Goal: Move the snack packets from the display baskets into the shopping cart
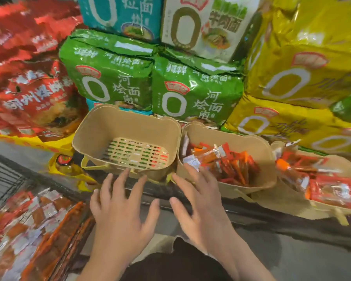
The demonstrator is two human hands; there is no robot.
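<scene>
Left hand point(118, 216) and right hand point(201, 209) side by side with fingers spread and released (holding nothing), before an emptied tan basket point(101, 136), snack packets point(227, 165) heaped in the middle basket point(257, 145) just right, more packets in the cart point(28, 230) at lower left.

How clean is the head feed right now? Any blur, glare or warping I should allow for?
Head view: smeared, jagged blur on the red noodle bags and the packets in the cart; glare on the yellow bags; wide-angle bending toward the edges. The empty basket, the middle basket's snack packets, left hand and right hand read fairly sharp.
</scene>
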